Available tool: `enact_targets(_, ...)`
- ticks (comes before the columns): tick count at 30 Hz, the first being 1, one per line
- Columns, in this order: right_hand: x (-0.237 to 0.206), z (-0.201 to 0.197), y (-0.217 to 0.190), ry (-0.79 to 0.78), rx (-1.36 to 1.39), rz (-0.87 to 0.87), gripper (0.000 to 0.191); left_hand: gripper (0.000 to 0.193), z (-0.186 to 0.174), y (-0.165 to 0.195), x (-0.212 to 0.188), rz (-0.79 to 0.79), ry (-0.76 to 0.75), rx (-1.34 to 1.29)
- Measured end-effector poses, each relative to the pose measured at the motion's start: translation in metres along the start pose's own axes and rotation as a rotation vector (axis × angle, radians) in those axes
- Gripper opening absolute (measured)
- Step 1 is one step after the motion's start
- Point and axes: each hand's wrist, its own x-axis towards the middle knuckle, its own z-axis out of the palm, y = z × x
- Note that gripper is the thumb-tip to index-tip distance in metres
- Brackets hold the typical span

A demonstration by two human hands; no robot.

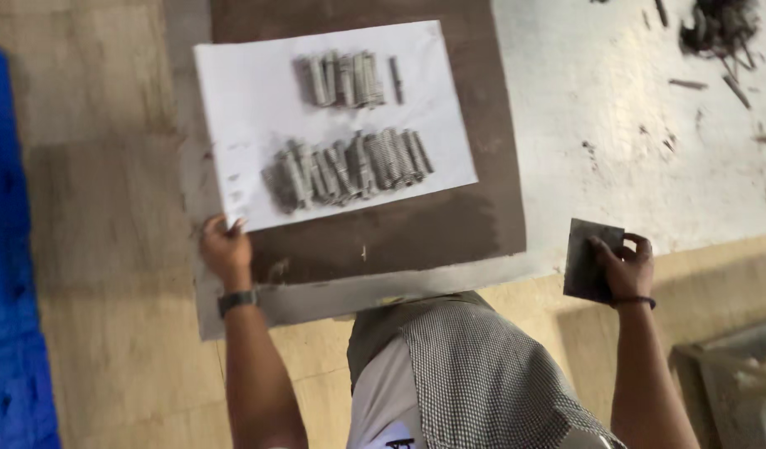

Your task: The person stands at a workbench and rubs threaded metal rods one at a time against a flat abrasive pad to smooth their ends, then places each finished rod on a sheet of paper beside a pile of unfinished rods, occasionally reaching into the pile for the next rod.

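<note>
White paper sheet point(258, 108) w/ two rows of metal springs point(350, 166) lies on brown board point(449, 224); my left hand point(226, 246) pinches its near corner. Right hand point(626, 266) grips dark square plate point(589, 258), well apart.

Dark debris pile point(720, 25) cut by top edge; blue object point(9, 274) cut at left; metal pieces point(350, 166) blurred.
</note>
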Motion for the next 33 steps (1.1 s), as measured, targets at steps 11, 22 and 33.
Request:
enact_targets(11,0.048,-0.014,0.023,0.064,-0.282,0.133,0.091,0.042,-0.006,0.007,-0.023,0.561,0.110,-0.021)
enact_targets(22,0.121,-0.103,0.051,0.083,-0.538,-0.110,0.096,0.070,0.158,0.210,-0.345,1.087,-0.694,-0.089)
enact_targets(33,0.177,-0.081,0.100,0.180,-0.692,-0.702,0.040,0.086,0.274,0.327,-0.310,0.936,-0.450,0.313)
